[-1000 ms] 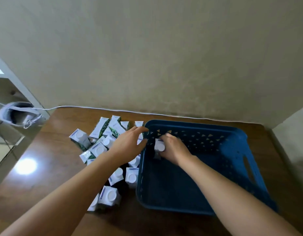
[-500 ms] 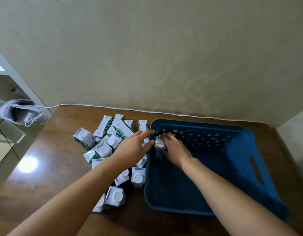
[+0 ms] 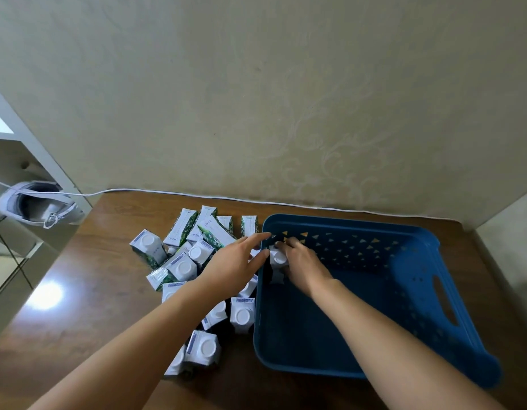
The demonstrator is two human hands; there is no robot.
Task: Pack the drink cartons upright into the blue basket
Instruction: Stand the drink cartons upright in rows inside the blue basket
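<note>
The blue basket (image 3: pixel 404 291) stands on the right of the wooden table. One white drink carton (image 3: pixel 277 258) with a round cap stands upright in the basket's far left corner, and my right hand (image 3: pixel 303 266) grips it from the right. My left hand (image 3: pixel 237 266) reaches over the pile of cartons (image 3: pixel 182 261) left of the basket; its straight fingers touch the basket's left rim beside the carton. Several cartons in the pile stand upright, others lie flat showing green sides.
A white cable (image 3: pixel 167 192) runs along the table's back edge by the wall. A white round device (image 3: pixel 34 207) sits off the table's left corner. The basket's right wall has a handle slot (image 3: pixel 444 301).
The view has shifted, so basket and pile appear a little further right. My right hand has stayed on the upright carton in the corner; my left hand's fingers have stretched toward the rim.
</note>
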